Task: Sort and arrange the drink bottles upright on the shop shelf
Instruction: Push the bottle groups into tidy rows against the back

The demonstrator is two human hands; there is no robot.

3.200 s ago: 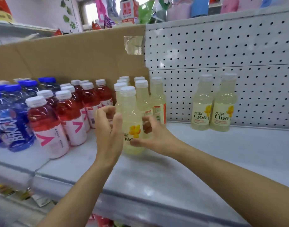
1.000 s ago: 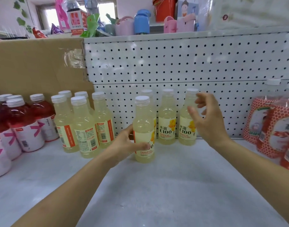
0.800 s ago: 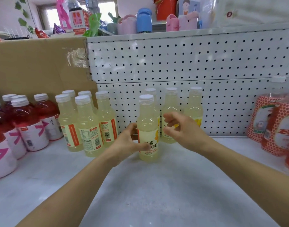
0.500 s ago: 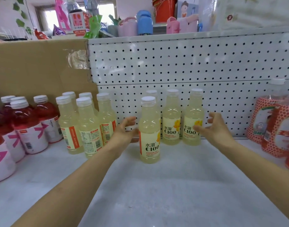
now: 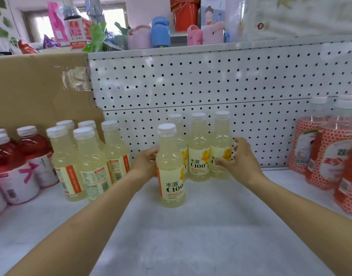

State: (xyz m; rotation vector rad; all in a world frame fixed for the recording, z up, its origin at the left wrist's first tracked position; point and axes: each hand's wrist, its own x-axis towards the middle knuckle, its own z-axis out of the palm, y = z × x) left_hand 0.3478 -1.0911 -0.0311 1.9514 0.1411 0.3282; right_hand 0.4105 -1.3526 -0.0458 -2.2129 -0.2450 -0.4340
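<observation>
Pale yellow C100 drink bottles stand upright on the white shelf (image 5: 191, 236). One front bottle (image 5: 171, 168) stands alone; three more line the pegboard behind it, the left one (image 5: 176, 124) mostly hidden. My right hand (image 5: 239, 158) grips the rightmost back bottle (image 5: 221, 140), thumb across its label and fingers round its right side. My left hand (image 5: 145, 164) lies at the left of the front bottle, its fingertips hidden behind it. Several more yellow bottles (image 5: 87, 162) stand grouped to the left.
Red drink bottles (image 5: 21, 162) with white-pink labels stand at the far left before a cardboard sheet (image 5: 37, 86). Red-netted bottles (image 5: 330, 156) crowd the right edge. A white pegboard (image 5: 211, 82) backs the shelf. Bare shelf lies in front of the lone bottle.
My right hand has moved left and closed round the rightmost back bottle. My left hand has slid right, behind the front bottle's left side. The front bottle stands where I set it.
</observation>
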